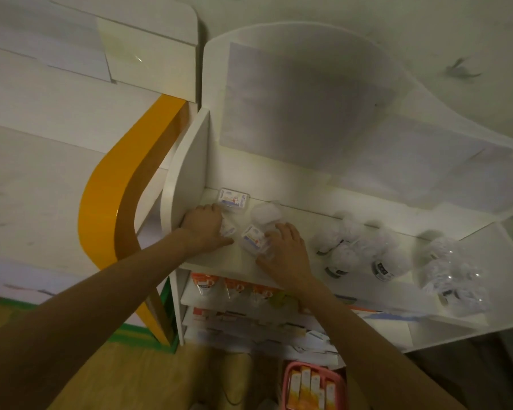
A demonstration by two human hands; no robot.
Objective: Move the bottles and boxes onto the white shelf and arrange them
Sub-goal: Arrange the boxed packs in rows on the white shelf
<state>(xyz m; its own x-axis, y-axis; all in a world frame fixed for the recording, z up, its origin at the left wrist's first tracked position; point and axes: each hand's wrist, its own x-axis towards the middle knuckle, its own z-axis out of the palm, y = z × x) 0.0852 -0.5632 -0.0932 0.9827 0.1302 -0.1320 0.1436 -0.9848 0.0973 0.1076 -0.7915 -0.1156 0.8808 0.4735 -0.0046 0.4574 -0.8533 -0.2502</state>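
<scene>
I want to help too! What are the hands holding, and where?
Each hand is on a small clear box on the shelf: left hand over one box, right hand gripping another box's right end.

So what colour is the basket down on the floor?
Pink; the basket shows at the bottom of the head view, holding orange boxes.

Small box [228, 230] half hidden under left hand [204, 229]; box labels blurred, unreadable. Pink basket [311, 386] cut by bottom edge.

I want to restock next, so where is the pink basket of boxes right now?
In the head view, the pink basket sits on the floor at the bottom edge, below the white shelf, under the right hand's forearm.
</scene>
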